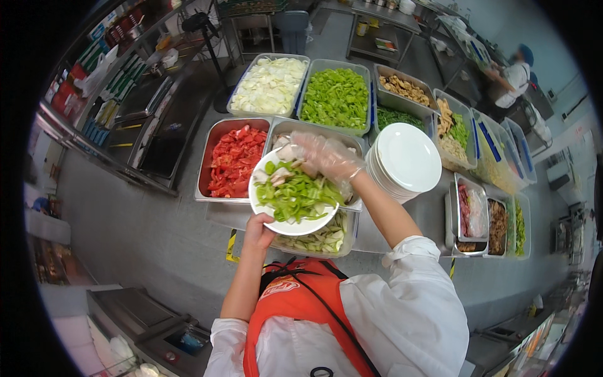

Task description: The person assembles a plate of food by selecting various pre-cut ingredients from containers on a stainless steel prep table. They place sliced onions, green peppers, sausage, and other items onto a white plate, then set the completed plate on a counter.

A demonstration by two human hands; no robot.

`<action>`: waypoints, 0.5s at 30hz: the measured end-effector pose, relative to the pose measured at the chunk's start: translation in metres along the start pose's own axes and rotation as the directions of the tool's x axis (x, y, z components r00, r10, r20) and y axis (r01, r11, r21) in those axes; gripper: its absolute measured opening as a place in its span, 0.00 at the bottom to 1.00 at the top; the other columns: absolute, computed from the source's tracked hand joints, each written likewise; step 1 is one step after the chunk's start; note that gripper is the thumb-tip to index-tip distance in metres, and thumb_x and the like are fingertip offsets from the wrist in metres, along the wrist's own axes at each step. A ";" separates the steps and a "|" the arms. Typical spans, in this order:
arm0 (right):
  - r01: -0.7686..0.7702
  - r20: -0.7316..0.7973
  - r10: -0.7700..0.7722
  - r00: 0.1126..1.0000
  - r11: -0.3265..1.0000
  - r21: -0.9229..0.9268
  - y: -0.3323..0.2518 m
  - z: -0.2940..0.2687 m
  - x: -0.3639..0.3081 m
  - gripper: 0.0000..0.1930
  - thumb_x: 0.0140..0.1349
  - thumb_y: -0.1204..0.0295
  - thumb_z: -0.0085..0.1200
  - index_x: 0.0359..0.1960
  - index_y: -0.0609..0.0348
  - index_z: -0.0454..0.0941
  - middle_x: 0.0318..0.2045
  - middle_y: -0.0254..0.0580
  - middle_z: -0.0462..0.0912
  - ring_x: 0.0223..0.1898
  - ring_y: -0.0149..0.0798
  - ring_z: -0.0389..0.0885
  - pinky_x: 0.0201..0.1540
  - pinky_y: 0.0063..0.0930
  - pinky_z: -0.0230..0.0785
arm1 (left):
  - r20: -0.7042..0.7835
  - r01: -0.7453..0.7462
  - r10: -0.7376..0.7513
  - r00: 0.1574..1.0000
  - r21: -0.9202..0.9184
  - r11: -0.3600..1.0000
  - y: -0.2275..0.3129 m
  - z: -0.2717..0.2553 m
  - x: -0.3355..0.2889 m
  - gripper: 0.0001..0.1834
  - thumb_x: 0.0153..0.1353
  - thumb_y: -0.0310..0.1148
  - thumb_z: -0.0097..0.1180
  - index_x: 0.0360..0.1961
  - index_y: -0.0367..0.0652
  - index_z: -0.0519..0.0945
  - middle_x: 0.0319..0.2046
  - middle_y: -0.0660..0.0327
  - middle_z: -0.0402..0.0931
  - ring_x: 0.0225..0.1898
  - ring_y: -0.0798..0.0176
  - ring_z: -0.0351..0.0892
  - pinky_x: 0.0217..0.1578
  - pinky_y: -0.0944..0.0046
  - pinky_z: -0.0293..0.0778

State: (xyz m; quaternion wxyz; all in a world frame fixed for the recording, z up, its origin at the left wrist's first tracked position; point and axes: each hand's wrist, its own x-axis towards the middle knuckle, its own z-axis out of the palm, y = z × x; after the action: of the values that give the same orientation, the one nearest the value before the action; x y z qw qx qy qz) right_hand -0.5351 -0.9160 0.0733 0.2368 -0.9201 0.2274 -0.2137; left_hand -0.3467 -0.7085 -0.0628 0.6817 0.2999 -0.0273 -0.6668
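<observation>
My left hand [256,232] grips the near rim of a white plate [312,225], thumb on top. On the plate lie green pepper pieces [298,196] and a few pale slices [280,176]. In a clear plastic glove, my right hand [323,156] is over the plate's far edge, beside a steel pan [358,141] of pale pieces [286,151]. Its fingers are blurred, so their grip is unclear. Left of the plate stands a steel pan of chopped red tomato or pepper [235,160]. Under the plate, a clear tub of pale green slices [319,240] is partly hidden.
A stack of white plates [409,160] stands right of my right hand. Behind are tubs of white chopped vegetable [268,85] and green pepper [336,97]. Further right are more food tubs [455,129] and small pans [472,210]. A person [512,78] works at the far right.
</observation>
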 end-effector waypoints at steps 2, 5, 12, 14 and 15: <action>-0.253 -0.138 0.331 0.934 0.880 0.402 -0.010 -0.034 0.000 0.24 0.64 0.54 0.48 0.56 0.54 0.73 0.56 0.39 0.76 0.52 0.39 0.77 0.53 0.35 0.68 | -0.032 -0.031 0.031 0.999 -0.016 0.999 0.008 -0.011 -0.013 0.40 0.38 0.16 0.45 0.61 0.35 0.62 0.58 0.48 0.68 0.58 0.45 0.68 0.61 0.45 0.64; -0.374 -0.331 0.520 0.787 0.830 0.414 0.091 -0.022 -0.012 0.21 0.61 0.58 0.50 0.51 0.56 0.76 0.49 0.44 0.80 0.48 0.43 0.79 0.51 0.36 0.70 | -0.061 -0.028 0.027 0.998 -0.024 0.999 0.020 -0.014 -0.025 0.41 0.37 0.16 0.43 0.62 0.36 0.62 0.58 0.49 0.67 0.59 0.45 0.67 0.61 0.45 0.63; -0.574 0.043 0.628 0.777 0.734 -0.363 0.127 0.030 -0.027 0.16 0.55 0.66 0.50 0.41 0.62 0.79 0.43 0.59 0.80 0.49 0.54 0.77 0.50 0.41 0.71 | -0.173 -0.130 0.121 0.977 -0.043 0.991 0.026 -0.043 -0.055 0.41 0.38 0.19 0.44 0.62 0.36 0.63 0.58 0.50 0.68 0.60 0.45 0.67 0.63 0.44 0.60; -0.551 0.104 0.629 0.771 0.740 -0.387 0.114 0.040 -0.025 0.15 0.54 0.67 0.50 0.39 0.62 0.79 0.43 0.59 0.80 0.49 0.54 0.77 0.50 0.42 0.70 | -0.183 -0.123 0.110 0.977 -0.063 0.990 0.027 -0.038 -0.062 0.41 0.38 0.19 0.44 0.62 0.36 0.63 0.58 0.50 0.68 0.60 0.45 0.67 0.63 0.44 0.60; -0.513 0.136 0.610 0.780 0.749 -0.419 0.112 0.045 -0.025 0.14 0.54 0.68 0.50 0.39 0.62 0.80 0.43 0.58 0.80 0.49 0.54 0.77 0.50 0.41 0.71 | -0.188 -0.124 0.109 0.976 -0.070 0.990 0.028 -0.035 -0.062 0.41 0.38 0.19 0.44 0.62 0.36 0.62 0.58 0.50 0.68 0.60 0.45 0.67 0.63 0.44 0.60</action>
State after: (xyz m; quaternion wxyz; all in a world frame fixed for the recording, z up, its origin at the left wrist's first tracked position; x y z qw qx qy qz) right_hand -0.5676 -0.9756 -0.0293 0.1464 -0.8545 0.4970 0.0382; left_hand -0.3138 -0.6397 -0.0562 0.7308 0.3300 0.0452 -0.5958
